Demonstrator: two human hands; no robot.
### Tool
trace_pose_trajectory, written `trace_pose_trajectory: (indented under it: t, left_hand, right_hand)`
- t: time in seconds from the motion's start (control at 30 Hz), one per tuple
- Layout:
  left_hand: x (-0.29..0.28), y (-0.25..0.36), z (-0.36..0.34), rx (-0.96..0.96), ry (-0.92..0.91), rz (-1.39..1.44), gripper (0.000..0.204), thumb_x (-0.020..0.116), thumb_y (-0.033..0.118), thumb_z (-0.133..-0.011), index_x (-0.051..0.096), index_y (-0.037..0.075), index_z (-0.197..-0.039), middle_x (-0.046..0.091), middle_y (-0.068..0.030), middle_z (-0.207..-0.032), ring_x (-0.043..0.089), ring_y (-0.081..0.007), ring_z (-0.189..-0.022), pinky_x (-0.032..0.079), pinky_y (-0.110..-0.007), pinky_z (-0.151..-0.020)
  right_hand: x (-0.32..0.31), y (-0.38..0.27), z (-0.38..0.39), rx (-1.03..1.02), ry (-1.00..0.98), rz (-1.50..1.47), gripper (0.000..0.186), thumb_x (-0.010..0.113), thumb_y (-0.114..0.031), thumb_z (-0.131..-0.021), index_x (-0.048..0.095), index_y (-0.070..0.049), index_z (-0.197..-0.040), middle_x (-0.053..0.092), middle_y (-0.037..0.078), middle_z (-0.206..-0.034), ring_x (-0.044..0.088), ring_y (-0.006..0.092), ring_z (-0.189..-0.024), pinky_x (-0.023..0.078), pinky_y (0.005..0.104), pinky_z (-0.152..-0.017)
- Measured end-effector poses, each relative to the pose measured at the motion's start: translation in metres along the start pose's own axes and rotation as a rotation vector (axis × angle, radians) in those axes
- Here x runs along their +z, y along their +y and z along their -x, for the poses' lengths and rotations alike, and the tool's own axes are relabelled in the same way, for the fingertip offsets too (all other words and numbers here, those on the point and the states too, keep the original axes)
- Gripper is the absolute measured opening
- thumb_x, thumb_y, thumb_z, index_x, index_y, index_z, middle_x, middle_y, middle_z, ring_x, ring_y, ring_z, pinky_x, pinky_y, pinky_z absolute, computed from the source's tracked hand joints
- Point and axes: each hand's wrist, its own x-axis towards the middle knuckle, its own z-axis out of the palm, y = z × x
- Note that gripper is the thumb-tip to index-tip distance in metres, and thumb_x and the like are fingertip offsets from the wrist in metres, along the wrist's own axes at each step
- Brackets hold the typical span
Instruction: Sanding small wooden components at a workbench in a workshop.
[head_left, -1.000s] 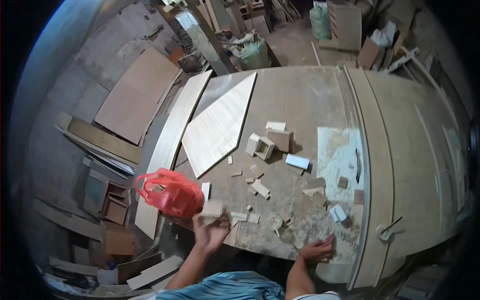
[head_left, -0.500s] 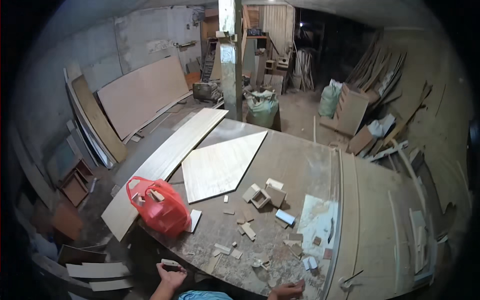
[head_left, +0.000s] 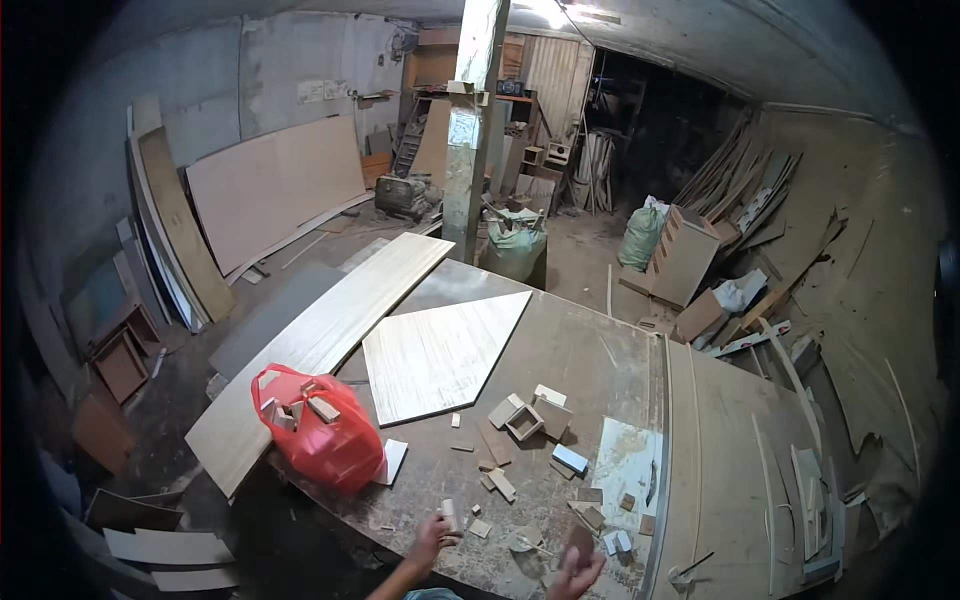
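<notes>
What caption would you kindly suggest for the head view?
Left hand holding a pale piece, right hand a brown piece, at a workbench with a red bag.

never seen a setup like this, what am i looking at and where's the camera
There's no machine here: these are a person's own bare hands. The view comes from a wide camera worn on their head, looking down, which is why straight edges bend. The left hand holds a pale wood block; the right hand holds a flat brown piece. On the worktable lie small wood scraps and a pale board with a slanted edge. A red plastic bag containing wood pieces stands toward the left.
</notes>
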Motion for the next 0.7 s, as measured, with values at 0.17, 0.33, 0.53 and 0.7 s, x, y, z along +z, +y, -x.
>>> trace_pose_trajectory:
  t: [0.17,0.33,0.53,0.7]
  left_hand:
    - [0.036,0.035,0.015,0.034,-0.3,0.087,0.06,0.06,0.033,-0.091,0.047,-0.003,-0.137,0.06,-0.0098,-0.122,0.061,-0.0183,-0.108,0.049,-0.032,-0.096]
    - [-0.005,0.066,-0.002,0.232,-0.292,-0.091,0.071,0.067,0.041,-0.085,0.049,-0.005,-0.136,0.059,-0.012,-0.128,0.058,-0.0205,-0.117,0.044,-0.034,-0.103]
    - [-0.047,0.113,0.004,0.093,-0.334,0.143,0.069,0.065,0.032,-0.088,0.044,-0.008,-0.14,0.058,-0.0174,-0.133,0.058,-0.0229,-0.123,0.041,-0.033,-0.109]
    - [-0.086,0.124,0.001,0.061,-0.405,0.138,0.064,0.065,0.03,-0.089,0.048,-0.006,-0.138,0.061,-0.0135,-0.127,0.06,-0.0196,-0.119,0.044,-0.03,-0.104]
  right_hand:
    - [0.073,-0.082,0.018,-0.102,-0.376,-0.066,0.026,0.074,-0.022,-0.091,0.053,-0.007,-0.098,0.051,0.0,-0.088,0.048,0.0099,-0.081,0.041,0.027,-0.073]
    - [0.12,-0.078,0.008,0.013,-0.317,0.015,0.031,0.074,-0.027,-0.092,0.052,-0.005,-0.085,0.047,-0.002,-0.077,0.041,0.0085,-0.073,0.037,0.0265,-0.064]
    - [0.171,-0.125,0.042,-0.038,-0.642,-0.074,0.022,0.074,-0.017,-0.091,0.056,-0.005,-0.093,0.05,0.001,-0.081,0.047,0.0105,-0.075,0.042,0.0269,-0.071]
    - [0.2,-0.112,0.058,0.105,-0.514,-0.281,0.019,0.071,-0.013,-0.094,0.054,-0.004,-0.094,0.055,0.001,-0.09,0.051,0.0096,-0.08,0.044,0.0253,-0.074]
